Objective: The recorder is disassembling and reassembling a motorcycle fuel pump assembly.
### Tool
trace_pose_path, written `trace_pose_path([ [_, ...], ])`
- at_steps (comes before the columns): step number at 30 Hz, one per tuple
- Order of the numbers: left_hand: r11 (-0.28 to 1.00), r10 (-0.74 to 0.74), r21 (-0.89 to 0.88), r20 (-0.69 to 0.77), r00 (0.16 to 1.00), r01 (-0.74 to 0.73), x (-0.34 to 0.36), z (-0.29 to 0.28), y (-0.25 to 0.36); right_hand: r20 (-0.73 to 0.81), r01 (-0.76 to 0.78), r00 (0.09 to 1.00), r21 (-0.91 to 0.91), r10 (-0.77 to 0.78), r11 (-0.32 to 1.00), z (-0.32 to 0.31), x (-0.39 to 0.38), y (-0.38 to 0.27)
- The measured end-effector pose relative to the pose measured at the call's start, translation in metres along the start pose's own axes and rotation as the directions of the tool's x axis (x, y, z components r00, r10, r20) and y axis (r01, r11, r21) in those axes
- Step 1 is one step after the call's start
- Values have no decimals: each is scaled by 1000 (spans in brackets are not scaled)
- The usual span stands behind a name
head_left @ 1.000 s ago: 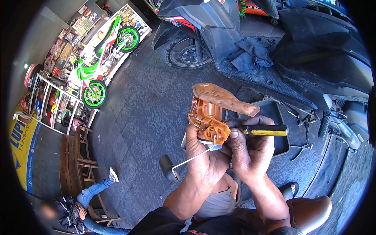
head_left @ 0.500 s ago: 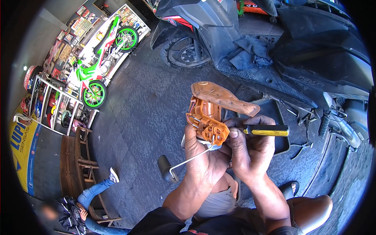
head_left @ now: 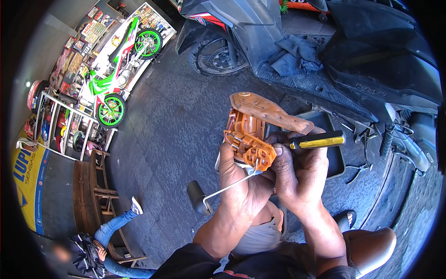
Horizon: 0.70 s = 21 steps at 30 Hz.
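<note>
Below lies dark floor (head_left: 162,116); the left hand (head_left: 241,189) grips an orange housing (head_left: 249,142), best held steady; the right hand (head_left: 301,179), beside it, grasps a screwdriver (head_left: 320,140).

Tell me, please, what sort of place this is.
Probably a motorcycle repair workshop: a dark scooter stands nearby, a green motorcycle stands farther off, and the right hand holds a screwdriver.
</note>
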State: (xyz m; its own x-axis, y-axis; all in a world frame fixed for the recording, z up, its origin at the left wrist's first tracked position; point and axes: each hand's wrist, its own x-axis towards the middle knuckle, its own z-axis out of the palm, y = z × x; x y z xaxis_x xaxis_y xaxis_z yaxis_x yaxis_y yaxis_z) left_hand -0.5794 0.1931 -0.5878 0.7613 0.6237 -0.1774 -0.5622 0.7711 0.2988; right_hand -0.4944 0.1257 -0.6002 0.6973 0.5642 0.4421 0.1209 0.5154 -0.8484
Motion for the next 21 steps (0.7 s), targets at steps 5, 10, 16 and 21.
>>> trace_pose_path([
  [5, 1000, 15, 9, 82, 997, -16, 0, -6, -1, 9, 47, 999, -86, -47, 995, -2, 0, 3],
  [10, 992, 83, 94, 17, 996, -85, 2, -2, -2, 50, 61, 997, -159, -54, 985, -5, -1, 0],
  [16, 998, -29, 63, 71, 997, 24, 3, 0, 1, -36, 73, 997, 287, -65, 955, -1, -1, 5],
  [21, 997, -50, -45, 122, 991, 56, 5, -11, 3, -49, 72, 997, 270, -61, 960, 3, -1, 9],
])
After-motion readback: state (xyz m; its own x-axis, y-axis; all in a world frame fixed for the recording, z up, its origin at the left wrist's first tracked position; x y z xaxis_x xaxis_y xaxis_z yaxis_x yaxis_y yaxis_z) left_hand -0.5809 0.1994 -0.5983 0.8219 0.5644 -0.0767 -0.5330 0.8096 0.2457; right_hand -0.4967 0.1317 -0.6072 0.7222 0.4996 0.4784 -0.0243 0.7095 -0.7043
